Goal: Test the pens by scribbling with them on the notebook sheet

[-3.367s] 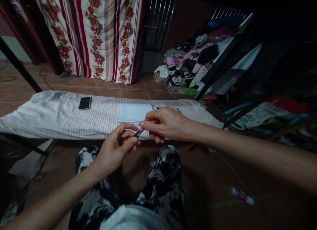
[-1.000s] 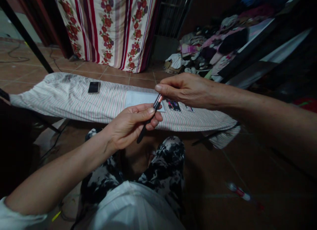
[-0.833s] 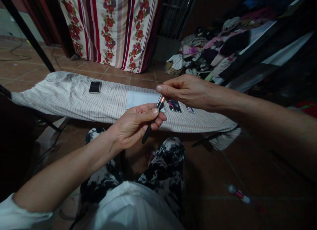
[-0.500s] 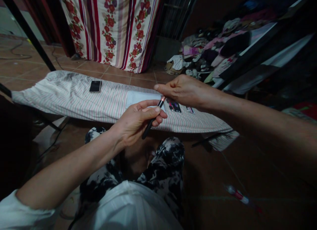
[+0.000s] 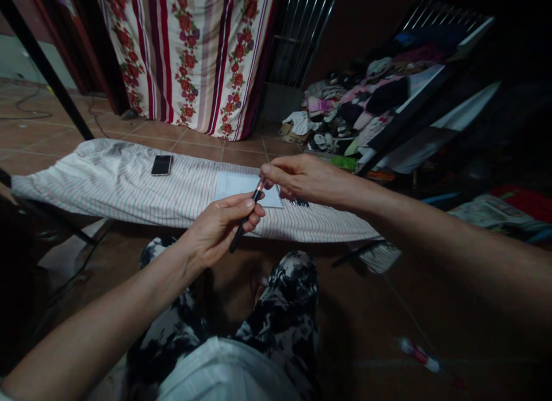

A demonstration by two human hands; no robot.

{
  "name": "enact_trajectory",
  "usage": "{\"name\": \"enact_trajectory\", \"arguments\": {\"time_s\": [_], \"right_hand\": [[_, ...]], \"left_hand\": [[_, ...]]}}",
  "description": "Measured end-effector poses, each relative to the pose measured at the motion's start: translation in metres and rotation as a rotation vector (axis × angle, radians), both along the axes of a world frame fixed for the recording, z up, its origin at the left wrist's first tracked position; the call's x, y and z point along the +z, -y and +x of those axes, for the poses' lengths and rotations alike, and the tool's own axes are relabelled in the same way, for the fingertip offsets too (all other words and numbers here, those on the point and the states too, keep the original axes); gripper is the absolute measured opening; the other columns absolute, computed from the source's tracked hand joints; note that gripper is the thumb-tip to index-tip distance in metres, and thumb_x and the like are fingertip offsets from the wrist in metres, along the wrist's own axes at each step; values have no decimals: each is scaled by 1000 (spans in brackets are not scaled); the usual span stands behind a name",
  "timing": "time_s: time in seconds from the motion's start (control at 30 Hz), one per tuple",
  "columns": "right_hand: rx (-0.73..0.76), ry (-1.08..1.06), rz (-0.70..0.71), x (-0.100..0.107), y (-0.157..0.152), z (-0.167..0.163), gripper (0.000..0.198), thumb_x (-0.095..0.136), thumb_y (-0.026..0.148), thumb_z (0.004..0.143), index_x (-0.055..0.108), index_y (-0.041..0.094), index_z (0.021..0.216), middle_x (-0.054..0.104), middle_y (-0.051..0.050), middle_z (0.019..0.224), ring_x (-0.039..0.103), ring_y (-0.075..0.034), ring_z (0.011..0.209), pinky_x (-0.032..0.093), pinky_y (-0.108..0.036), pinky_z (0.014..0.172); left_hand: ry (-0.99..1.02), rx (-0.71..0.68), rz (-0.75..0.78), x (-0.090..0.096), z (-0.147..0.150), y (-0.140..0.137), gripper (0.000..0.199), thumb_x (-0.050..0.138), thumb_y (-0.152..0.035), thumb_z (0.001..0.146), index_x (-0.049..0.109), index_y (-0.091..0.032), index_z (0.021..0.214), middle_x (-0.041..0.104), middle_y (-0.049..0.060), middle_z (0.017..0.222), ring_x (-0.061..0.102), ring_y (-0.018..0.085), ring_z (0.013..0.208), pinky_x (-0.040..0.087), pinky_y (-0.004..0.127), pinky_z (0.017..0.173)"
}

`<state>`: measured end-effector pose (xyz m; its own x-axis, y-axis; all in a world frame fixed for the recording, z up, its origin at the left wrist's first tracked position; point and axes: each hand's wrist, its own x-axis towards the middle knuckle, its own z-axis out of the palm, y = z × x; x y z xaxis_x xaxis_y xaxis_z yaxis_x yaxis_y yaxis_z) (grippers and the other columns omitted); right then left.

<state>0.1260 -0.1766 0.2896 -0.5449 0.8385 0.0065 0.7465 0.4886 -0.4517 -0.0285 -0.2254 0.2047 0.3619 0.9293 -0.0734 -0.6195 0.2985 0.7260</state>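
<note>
My left hand [image 5: 226,220] is closed around the black handle of a makeup brush [image 5: 245,221], held slanted above the cloth-covered surface. The brush has a copper-coloured ferrule toward its upper end. My right hand [image 5: 293,176] reaches in from the right, thumb and fingers pinched at the brush's upper tip, which they largely hide. Below the hands lies an open spiral notebook [image 5: 228,184] with a pale page. Several dark slim items [image 5: 301,203] lie beside it, mostly covered by my right hand.
A dark-screened phone [image 5: 161,165] rests on the striped cloth [image 5: 116,182], left of the notebook. Behind hangs a flowered curtain [image 5: 185,61]. Clothes [image 5: 357,104] are heaped at the back right. A bottle [image 5: 418,355] lies on the tiled floor at lower right.
Both hands and the brush have shifted left and slightly down in view. My right hand now covers more of the dark items. The whole scene has shifted slightly as the head moved.
</note>
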Motion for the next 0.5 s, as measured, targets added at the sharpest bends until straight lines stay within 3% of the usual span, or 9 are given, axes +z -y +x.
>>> {"name": "enact_trajectory", "arguments": {"time_s": [0.1,0.2,0.5], "right_hand": [[89,-163,-113,-1,0,6,30,51,35,83,60,19,106,67,-5,92,56,-12,66,42,-24,56],[94,-226,-150,-2,1,9,27,55,31,79,63,16,100,67,-5,91,56,-12,69,43,-24,58],[161,-120,-130,3,-1,14,23,51,35,81,63,18,89,62,-1,78,53,-11,66,41,-23,58]], "left_hand": [[11,-18,-11,-2,-3,1,12,59,-5,74,65,-5,85,57,4,68,50,5,56,41,11,47],[10,-59,6,-4,-4,3,10,61,-7,74,65,-5,83,57,4,68,49,4,55,41,10,47],[33,-107,42,0,1,5,12,59,-6,76,61,-6,88,56,3,67,47,3,53,39,10,46]]}}
